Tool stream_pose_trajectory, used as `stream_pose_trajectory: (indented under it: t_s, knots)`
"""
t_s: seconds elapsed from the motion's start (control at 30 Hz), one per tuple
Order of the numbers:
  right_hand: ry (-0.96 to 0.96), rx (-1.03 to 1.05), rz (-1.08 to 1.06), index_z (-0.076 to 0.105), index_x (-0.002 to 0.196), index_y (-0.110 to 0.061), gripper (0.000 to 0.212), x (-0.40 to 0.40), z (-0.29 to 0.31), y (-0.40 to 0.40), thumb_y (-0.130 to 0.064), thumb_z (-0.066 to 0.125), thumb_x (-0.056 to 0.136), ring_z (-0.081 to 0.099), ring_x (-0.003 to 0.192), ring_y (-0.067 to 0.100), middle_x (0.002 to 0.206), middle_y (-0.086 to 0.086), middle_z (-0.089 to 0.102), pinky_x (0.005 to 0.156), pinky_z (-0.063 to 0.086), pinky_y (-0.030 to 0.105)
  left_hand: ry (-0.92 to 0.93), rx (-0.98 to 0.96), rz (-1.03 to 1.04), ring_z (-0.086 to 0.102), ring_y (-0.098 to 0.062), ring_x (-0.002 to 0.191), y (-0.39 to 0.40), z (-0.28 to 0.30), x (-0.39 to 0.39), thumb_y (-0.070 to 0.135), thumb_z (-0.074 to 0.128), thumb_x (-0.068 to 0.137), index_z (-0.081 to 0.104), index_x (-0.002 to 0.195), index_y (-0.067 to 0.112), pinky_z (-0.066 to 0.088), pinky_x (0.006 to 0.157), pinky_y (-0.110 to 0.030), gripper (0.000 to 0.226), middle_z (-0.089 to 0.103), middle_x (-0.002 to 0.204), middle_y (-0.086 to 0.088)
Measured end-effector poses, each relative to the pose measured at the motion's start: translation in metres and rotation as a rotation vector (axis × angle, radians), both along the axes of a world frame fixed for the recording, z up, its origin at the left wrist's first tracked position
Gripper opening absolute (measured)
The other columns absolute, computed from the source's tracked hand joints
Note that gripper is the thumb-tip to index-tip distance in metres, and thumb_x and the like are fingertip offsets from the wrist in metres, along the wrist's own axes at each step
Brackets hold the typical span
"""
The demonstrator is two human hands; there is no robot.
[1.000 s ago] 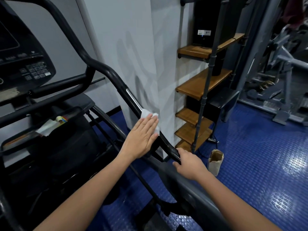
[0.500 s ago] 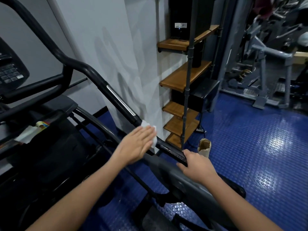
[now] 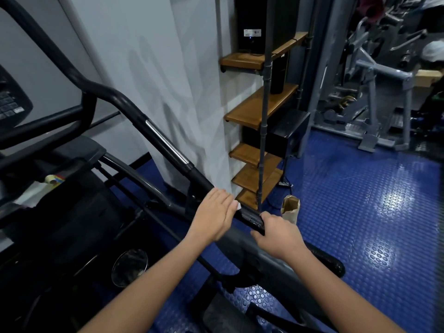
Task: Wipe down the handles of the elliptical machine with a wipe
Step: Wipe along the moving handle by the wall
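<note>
The elliptical's black right handle (image 3: 165, 145) slopes down from upper left to the middle of the view, with a silver strip along its top. My left hand (image 3: 212, 213) lies over the handle's lower part with fingers wrapped across it, pressing a white wipe (image 3: 238, 206) against the bar; only a small corner of the wipe shows past my fingertips. Just below it, my right hand (image 3: 276, 233) grips the handle's lower end where it meets the grey arm (image 3: 242, 243). The console (image 3: 12, 102) sits at the far left edge.
A white pillar (image 3: 192, 80) stands right behind the handle. Wooden shelves (image 3: 262, 109) on a metal pole carry black boxes. A brown paper bag (image 3: 290, 209) stands on the blue studded floor (image 3: 372, 212). Grey gym machines (image 3: 374, 92) fill the right background.
My left hand has slid the wipe down the handle toward my right hand, which stays gripping the lower end. The view has swung to the right and down.
</note>
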State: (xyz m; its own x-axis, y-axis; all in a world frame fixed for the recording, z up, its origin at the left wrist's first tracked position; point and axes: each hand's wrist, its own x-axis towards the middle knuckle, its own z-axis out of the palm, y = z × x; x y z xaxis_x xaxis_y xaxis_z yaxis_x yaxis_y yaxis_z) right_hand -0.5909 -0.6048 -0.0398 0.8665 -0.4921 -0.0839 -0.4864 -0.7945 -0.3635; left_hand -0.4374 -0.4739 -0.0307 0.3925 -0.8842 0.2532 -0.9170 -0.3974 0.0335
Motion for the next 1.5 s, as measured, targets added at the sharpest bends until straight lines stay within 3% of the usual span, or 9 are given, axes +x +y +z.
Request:
stream_pose_trajectory:
  t_s: [0.2,0.4,0.6,0.9,1.1,1.2,1.3,1.4,1.5]
  knots:
    - [-0.019,-0.011,-0.020,0.048,0.104,-0.027,0.027,-0.017,-0.005,-0.004,-0.049,0.054,0.090,0.064,0.087,0.019,0.094,-0.007,0.061,0.070,0.051,0.036,-0.089,0.155,-0.119,0.040,-0.014,0.141,0.026,0.011,0.034,0.039,0.017,0.107,0.051,0.144,0.018,0.021,0.122,-0.037,0.054,0.052,0.147,0.002]
    - [-0.028,0.027,0.011,0.049,0.102,-0.030,0.024,-0.019,-0.005,-0.009,-0.049,0.055,0.089,0.063,0.082,0.017,0.091,-0.008,0.060,0.063,0.045,0.033,-0.422,0.202,0.081,0.058,-0.023,0.077,-0.003,0.051,0.078,0.030,0.023,0.102,0.071,0.079,0.015,0.041,0.100,-0.039,0.055,0.065,0.077,-0.002]
    - [0.011,0.056,0.005,0.050,0.101,-0.028,0.027,-0.018,-0.007,-0.014,-0.049,0.058,0.087,0.063,0.081,0.019,0.090,-0.005,0.061,0.068,0.053,0.036,-0.240,0.346,0.040,0.056,-0.024,0.063,-0.032,0.012,0.031,0.020,0.020,0.096,0.058,0.075,0.014,0.043,0.073,-0.040,0.043,0.064,0.068,-0.003]
    - [0.066,0.153,-0.016,0.054,0.092,-0.029,0.028,-0.017,-0.011,-0.024,-0.054,0.061,0.083,0.062,0.076,0.014,0.084,-0.007,0.061,0.070,0.057,0.037,-0.197,0.175,-0.088,0.054,-0.017,0.127,0.007,0.003,0.035,0.038,0.018,0.105,0.062,0.131,0.019,0.032,0.116,-0.040,0.055,0.064,0.132,0.001]
    - [0.117,0.206,0.004,0.056,0.089,-0.026,0.028,-0.011,-0.005,-0.028,-0.052,0.065,0.081,0.062,0.076,0.015,0.083,-0.005,0.062,0.069,0.056,0.035,-0.416,0.198,0.122,0.060,-0.027,0.104,0.004,0.043,0.083,0.031,0.020,0.102,0.072,0.102,0.012,0.030,0.113,-0.040,0.055,0.070,0.101,-0.005]
    - [0.140,0.226,0.016,0.056,0.088,-0.025,0.027,-0.009,-0.003,-0.029,-0.050,0.065,0.080,0.061,0.076,0.015,0.084,-0.004,0.062,0.068,0.055,0.034,-0.307,0.165,0.112,0.058,-0.022,0.094,-0.010,0.020,0.054,0.030,0.017,0.102,0.071,0.091,0.017,0.032,0.107,-0.037,0.056,0.070,0.094,-0.002]
    - [0.125,0.218,0.019,0.056,0.090,-0.026,0.026,-0.012,-0.003,-0.028,-0.049,0.065,0.080,0.061,0.076,0.014,0.084,-0.005,0.062,0.068,0.055,0.033,-0.037,0.031,0.039,0.057,-0.017,0.110,-0.015,-0.011,0.003,0.031,0.019,0.105,0.068,0.115,0.018,0.030,0.109,-0.033,0.052,0.069,0.115,0.001]
    - [0.103,0.194,0.020,0.057,0.094,-0.026,0.026,-0.015,-0.003,-0.026,-0.048,0.064,0.081,0.062,0.075,0.015,0.083,-0.006,0.063,0.069,0.056,0.033,0.166,-0.059,0.011,0.030,-0.008,0.145,0.001,-0.022,-0.032,0.033,0.021,0.108,0.042,0.150,0.019,0.017,0.122,-0.030,0.048,0.042,0.154,0.007]
    - [0.097,0.178,0.025,0.056,0.096,-0.026,0.025,-0.018,-0.002,-0.025,-0.047,0.063,0.084,0.062,0.076,0.015,0.084,-0.005,0.062,0.068,0.055,0.033,0.029,0.060,-0.037,0.008,-0.003,0.151,0.026,-0.022,-0.014,0.041,0.013,0.108,0.019,0.158,0.023,0.012,0.124,-0.032,0.053,0.017,0.163,0.010]
